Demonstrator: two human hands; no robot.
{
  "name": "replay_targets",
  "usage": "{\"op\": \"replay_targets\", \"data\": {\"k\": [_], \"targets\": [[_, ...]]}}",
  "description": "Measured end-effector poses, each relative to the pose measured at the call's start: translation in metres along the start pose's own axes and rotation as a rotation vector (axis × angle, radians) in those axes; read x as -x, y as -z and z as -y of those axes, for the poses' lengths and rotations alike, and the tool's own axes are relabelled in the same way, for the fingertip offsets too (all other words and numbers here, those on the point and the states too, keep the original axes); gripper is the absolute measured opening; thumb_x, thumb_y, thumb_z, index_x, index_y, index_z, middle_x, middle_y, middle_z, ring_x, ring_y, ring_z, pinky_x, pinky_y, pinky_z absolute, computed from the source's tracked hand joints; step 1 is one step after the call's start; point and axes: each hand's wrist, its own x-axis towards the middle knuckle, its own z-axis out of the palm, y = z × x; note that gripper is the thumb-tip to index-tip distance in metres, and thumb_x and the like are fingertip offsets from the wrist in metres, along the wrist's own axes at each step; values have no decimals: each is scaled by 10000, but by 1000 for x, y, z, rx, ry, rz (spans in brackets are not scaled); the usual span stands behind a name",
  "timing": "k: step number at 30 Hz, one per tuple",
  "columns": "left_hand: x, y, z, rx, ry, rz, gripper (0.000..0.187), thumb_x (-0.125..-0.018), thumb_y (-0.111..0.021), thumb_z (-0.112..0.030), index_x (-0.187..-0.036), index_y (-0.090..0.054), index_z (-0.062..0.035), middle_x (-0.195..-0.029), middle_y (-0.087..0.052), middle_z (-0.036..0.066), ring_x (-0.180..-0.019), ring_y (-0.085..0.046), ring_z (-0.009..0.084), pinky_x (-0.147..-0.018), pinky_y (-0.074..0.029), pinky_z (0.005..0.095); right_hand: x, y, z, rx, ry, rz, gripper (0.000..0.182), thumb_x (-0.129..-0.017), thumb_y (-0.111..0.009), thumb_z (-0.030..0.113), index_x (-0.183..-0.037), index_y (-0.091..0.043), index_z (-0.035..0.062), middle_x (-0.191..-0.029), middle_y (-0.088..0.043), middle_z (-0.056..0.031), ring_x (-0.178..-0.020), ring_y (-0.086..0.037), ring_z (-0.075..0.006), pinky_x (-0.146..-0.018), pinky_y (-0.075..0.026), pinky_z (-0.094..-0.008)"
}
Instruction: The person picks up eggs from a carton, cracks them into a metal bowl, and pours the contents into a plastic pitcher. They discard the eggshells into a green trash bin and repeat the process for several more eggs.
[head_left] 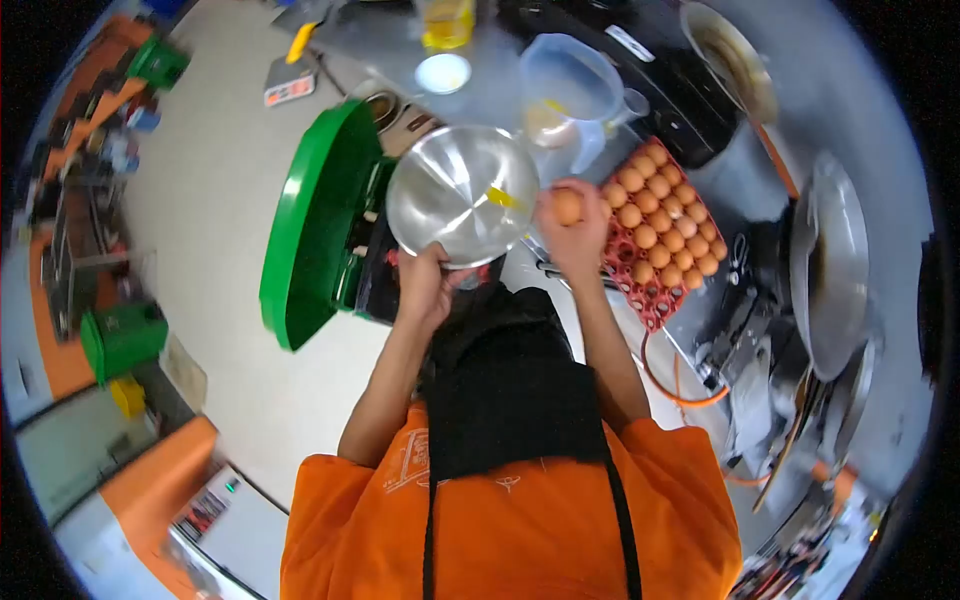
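My left hand (428,283) grips the near rim of a shiny metal bowl (440,205), thumb over the edge. The bowl's inside shows bare metal with a yellow patch, perhaps a reflection, on its right side. Just right of the bowl, my right hand (577,235) is closed around a brown egg (567,207). Beside that hand lies a red egg tray (652,308) with several rows of brown eggs (658,221); cups at its near and left side hold no eggs.
A green bin with a raised lid (318,225) stands below and left of the bowl. Behind are a clear plastic jug (568,75), a white dish (443,73) and a container of yellow liquid (447,25). Large pans (835,265) stand at right. An orange hose (690,402) runs near the tray.
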Motion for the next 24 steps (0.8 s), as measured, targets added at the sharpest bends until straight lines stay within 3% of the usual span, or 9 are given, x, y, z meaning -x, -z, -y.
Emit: {"op": "replay_targets", "data": {"k": [4,7,8,11,16,19,20,23,24], "targets": [[2,54,26,194,31,-137,560,-767,-387,23,-1317,-295,70,-1208,-494,215,-979,-625,323,-702,-612,319,13,-48,-4,-61,149,157,211,-733,-708,35,-905,-586,44,-806,-619,-97,-727,-616,-189,-684,-508,-312],[20,68,24,293,-59,-206,543,-801,-380,38,-1330,-259,20,-1205,-489,214,-976,-626,339,-701,-614,380,23,-60,-1,-232,-146,119,233,-707,-712,37,-902,-584,37,-810,-629,-122,-726,-630,-242,-685,-509,-329],[22,73,28,308,-99,-214,554,-794,-386,50,-1325,-236,4,-1190,-480,219,-949,-632,352,-687,-619,399,27,-68,3,-214,-134,90,238,-697,-717,47,-891,-581,26,-817,-629,-136,-733,-632,-281,-688,-508,-355],[23,81,44,340,-152,-256,556,-800,-407,67,-1308,-203,-26,-1178,-472,236,-920,-637,378,-672,-622,431,42,-95,14,-95,192,350,224,-707,-716,56,-884,-583,20,-816,-631,-135,-731,-627,-283,-690,-503,-367],[28,99,43,451,-183,-328,557,-802,-403,75,-1299,-192,-57,-1172,-474,229,-926,-634,380,-651,-621,451,34,-102,15,-139,6,281,218,-712,-719,79,-886,-598,27,-816,-634,-126,-734,-624,-278,-696,-499,-364],[28,102,51,423,-200,-347,546,-807,-397,73,-1295,-193,-61,-1193,-460,228,-941,-629,380,-651,-621,454,38,-107,23,-141,-89,510,233,-718,-720,85,-910,-600,30,-855,-634,-146,-762,-627,-273,-716,-500,-360],[24,106,58,412,-204,-315,552,-809,-398,71,-1300,-190,-68,-1201,-454,226,-948,-626,378,-653,-620,456,37,-110,26,-100,8,662,287,-733,-718,120,-966,-581,22,-907,-629,-178,-829,-633,-285,-745,-497,-362],[17,112,77,391,-200,-263,569,-817,-406,61,-1317,-182,-95,-1230,-435,217,-977,-616,371,-661,-617,463,41,-126,35,-61,-38,1177,355,-768,-699,188,-1037,-551,11,-948,-622,-216,-895,-624,-348,-771,-494,-402],[17,109,80,391,-196,-274,574,-823,-410,54,-1324,-181,-107,-1244,-426,211,-990,-610,369,-663,-615,464,47,-135,30,-33,81,1207,359,-782,-685,205,-1047,-545,7,-955,-618,-226,-909,-615,-367,-778,-490,-417]]}}
